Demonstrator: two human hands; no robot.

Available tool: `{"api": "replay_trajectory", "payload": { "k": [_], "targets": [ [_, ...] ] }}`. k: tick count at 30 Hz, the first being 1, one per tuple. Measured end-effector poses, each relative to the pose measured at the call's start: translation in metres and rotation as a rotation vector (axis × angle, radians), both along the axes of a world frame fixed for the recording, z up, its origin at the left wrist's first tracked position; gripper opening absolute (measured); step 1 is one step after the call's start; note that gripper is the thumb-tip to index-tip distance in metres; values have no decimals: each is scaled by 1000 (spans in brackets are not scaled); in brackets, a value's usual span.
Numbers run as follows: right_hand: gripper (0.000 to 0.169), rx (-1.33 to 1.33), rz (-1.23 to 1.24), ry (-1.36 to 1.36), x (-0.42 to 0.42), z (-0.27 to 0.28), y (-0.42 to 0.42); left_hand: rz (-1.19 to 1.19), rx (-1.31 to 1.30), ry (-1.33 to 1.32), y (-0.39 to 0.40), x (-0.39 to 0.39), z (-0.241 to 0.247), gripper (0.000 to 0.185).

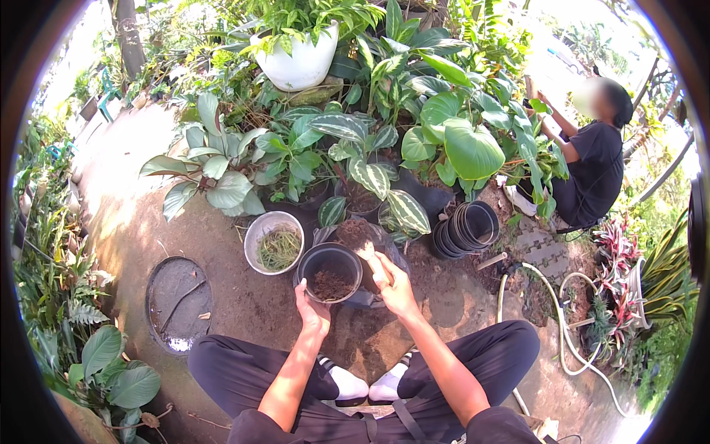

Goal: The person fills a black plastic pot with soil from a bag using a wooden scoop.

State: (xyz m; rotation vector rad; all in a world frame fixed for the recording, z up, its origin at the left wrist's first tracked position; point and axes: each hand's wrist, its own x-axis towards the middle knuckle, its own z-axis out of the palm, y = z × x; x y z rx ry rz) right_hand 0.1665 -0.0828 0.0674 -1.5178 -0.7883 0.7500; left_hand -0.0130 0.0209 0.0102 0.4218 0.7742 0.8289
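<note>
My left hand [312, 312] holds the near left rim of a black plastic pot [317, 265] with brown soil [331, 284] in its bottom. Just right of and above the pot, my right hand [392, 282] grips the handle of a small trowel [365, 251]. Dark soil [354, 233] is heaped on the trowel's blade, by the pot's far rim. Under and beside the pot lies a dark plastic bag [395, 252], partly hidden by the pot and my right hand. A pale round bowl [249, 242] with cut grass [279, 248] in it stands to the left.
Nested black pots [471, 230] stand to the right, near a pale hose [563, 327]. Leafy potted plants [363, 166] and a white planter [299, 61] line the far side. A round cover [180, 299] is set in the ground at left. Another person [596, 161] sits at the upper right.
</note>
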Motion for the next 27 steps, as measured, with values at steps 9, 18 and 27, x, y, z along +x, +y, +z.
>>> {"api": "replay_trajectory", "payload": {
  "k": [9, 18, 27],
  "targets": [
    [56, 39, 128, 23, -14, 44, -16, -15, 4, -23, 5, -3, 6, 79],
    [52, -31, 277, -22, -32, 61, -34, 38, 105, -48, 5, -6, 22, 74],
    [54, -38, 211, -211, -45, 13, -31, 75, 110, -7, 11, -5, 7, 67]
  ]
}}
